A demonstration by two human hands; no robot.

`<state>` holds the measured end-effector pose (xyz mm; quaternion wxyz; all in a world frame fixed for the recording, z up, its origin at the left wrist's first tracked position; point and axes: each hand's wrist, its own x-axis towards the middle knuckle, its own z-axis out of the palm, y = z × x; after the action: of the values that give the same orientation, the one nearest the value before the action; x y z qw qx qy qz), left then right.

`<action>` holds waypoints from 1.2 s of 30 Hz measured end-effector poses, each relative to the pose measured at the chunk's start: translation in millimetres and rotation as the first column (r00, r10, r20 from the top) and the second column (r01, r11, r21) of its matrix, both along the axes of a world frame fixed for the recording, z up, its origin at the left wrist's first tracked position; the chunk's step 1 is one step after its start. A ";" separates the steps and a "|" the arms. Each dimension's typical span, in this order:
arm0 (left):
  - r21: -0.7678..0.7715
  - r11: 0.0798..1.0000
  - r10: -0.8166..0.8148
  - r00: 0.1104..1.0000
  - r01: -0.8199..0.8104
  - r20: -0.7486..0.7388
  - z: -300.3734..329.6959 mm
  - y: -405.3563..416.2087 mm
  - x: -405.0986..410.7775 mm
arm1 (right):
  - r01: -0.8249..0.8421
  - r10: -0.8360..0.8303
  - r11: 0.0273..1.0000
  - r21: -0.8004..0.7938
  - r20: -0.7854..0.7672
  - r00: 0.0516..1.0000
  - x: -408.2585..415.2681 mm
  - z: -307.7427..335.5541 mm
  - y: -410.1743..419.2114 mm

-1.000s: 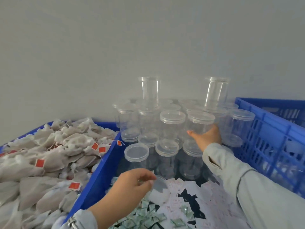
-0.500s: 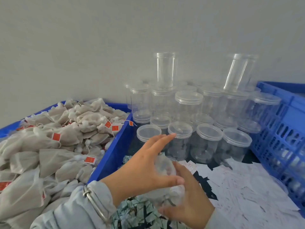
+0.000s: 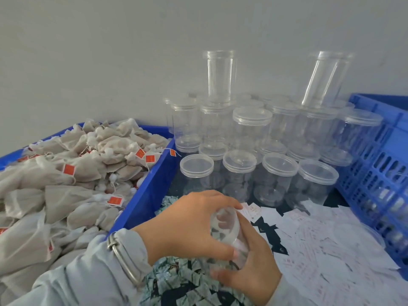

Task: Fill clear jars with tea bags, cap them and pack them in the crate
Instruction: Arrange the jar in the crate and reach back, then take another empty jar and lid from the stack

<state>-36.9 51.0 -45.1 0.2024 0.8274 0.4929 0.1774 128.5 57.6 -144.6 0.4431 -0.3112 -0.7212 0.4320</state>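
Both hands hold one clear jar point(image 3: 227, 230) low in the middle of the view. My left hand point(image 3: 187, 226) curls over its lid end from the left, thumb below and fingers on top. My right hand point(image 3: 249, 268) grips the jar's body from underneath. Whether the jar holds anything is hard to tell through the fingers. Beige tea bags point(image 3: 72, 184) with red tags fill a blue bin point(image 3: 145, 195) on the left. Behind the hands stands a stack of capped clear jars point(image 3: 273, 173), two rows high. A blue slatted crate point(image 3: 379, 168) sits at the right.
Two tall uncapped jars point(image 3: 220, 76) stand on top of the stack, the right one tilted. White paper slips point(image 3: 320, 246) cover the surface at the right. Small green sachets point(image 3: 183, 283) lie under my hands. A grey wall runs behind everything.
My right hand left the jar stack and came down to the jar that my left hand held; both hands now grip it, with the left fingers curled closer over its lid end.
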 end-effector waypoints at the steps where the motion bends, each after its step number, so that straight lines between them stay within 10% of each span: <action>1: 0.003 1.000 0.018 1.000 -0.018 0.013 -0.4 -0.7 0.7 | 0.012 -0.012 0.999 0.037 0.006 1.000 -1.6 0.5 -0.8; 6: 0.005 0.953 0.295 0.930 -0.303 0.219 -11.0 -0.7 17.7 | 0.383 -0.523 0.714 0.586 0.083 0.849 -1.6 1.0 4.6; 13: -0.373 0.854 0.468 0.850 -0.364 0.241 -13.4 5.7 23.9 | 0.388 -0.696 0.432 0.814 0.027 0.718 6.8 -6.6 14.5; 20: -0.809 0.587 0.676 0.565 -0.026 0.473 -7.0 3.1 14.3 | 0.531 -0.796 0.430 0.730 0.029 0.605 15.4 -4.2 19.5; 31: -0.835 0.532 0.786 0.447 -0.139 0.427 -9.6 23.0 -7.7 | 0.823 -0.847 0.508 0.255 -0.029 0.532 34.9 -0.6 30.9; 36: -0.885 0.459 0.861 0.205 0.080 0.466 -12.1 28.4 -9.0 | 0.815 -0.823 0.530 0.235 -0.089 0.561 32.9 -1.4 28.4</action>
<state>-45.9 79.4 -57.2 0.7025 0.2055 0.5320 0.4257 161.4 86.0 -146.0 0.6170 -0.5611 -0.5467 0.0745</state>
